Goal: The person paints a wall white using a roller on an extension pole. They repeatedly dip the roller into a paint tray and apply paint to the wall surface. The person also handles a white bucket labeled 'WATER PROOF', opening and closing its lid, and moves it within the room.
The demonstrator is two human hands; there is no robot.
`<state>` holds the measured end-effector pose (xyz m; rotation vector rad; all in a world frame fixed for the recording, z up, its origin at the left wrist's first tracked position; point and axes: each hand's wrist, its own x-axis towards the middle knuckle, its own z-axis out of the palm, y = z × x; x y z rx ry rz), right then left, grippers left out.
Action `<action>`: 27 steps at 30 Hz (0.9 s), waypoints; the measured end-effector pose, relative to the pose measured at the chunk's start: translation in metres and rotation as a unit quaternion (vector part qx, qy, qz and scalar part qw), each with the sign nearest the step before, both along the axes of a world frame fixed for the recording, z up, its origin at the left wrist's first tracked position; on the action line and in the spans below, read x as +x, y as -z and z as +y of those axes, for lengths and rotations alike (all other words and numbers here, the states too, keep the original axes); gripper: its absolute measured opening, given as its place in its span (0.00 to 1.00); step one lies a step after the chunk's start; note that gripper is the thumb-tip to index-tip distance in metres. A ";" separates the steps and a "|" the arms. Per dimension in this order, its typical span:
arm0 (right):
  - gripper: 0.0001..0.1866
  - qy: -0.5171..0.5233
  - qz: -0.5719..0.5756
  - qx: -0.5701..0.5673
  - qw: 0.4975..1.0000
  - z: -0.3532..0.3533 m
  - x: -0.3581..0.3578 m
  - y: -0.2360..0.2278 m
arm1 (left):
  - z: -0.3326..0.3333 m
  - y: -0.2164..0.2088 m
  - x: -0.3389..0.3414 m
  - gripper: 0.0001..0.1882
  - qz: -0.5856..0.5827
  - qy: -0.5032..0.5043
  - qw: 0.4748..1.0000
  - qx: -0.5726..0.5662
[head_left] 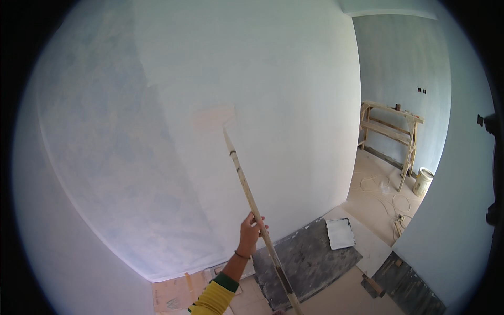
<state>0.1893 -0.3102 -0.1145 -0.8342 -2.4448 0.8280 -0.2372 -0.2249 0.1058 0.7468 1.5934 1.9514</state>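
Observation:
My left hand [252,231] is wrapped around the middle of a long, paint-stained pole [244,184]. Its arm wears a yellow sleeve with a green cuff, and a dark band circles the wrist. At the pole's upper end, a pale pinkish paint roller [214,116] rests against the wall [283,105]. Around and to the right of the roller the wall is whiter; farther left it looks patchy blue-grey. The pole runs down past the lower edge. My right hand is out of view.
A white paint tray [340,233] lies on a dark board [310,257] on the floor. More dark boards [407,283] lie at lower right. Through an opening at right stand a wooden trestle [391,126] and a bucket [423,182], with a loose cable [386,205] on the floor.

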 end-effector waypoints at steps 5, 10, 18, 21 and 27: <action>0.18 -0.020 0.115 0.016 0.993 0.032 -0.069 -0.056 | 0.014 -0.096 -0.042 0.21 0.064 0.016 0.995 0.069; 0.19 -0.063 0.100 0.020 0.993 0.071 -0.146 -0.089 | 0.031 -0.193 -0.095 0.25 0.126 0.013 0.984 0.124; 0.23 0.020 0.152 -0.075 0.985 0.129 -0.218 -0.123 | 0.071 -0.296 -0.124 0.22 0.149 0.056 0.960 0.231; 0.22 0.062 0.102 -0.058 0.991 0.144 -0.183 -0.112 | 0.094 -0.287 -0.108 0.23 0.122 0.129 0.945 0.274; 0.19 0.183 -0.024 -0.108 0.977 0.152 -0.062 -0.086 | 0.149 -0.191 -0.009 0.29 -0.003 0.248 0.937 0.246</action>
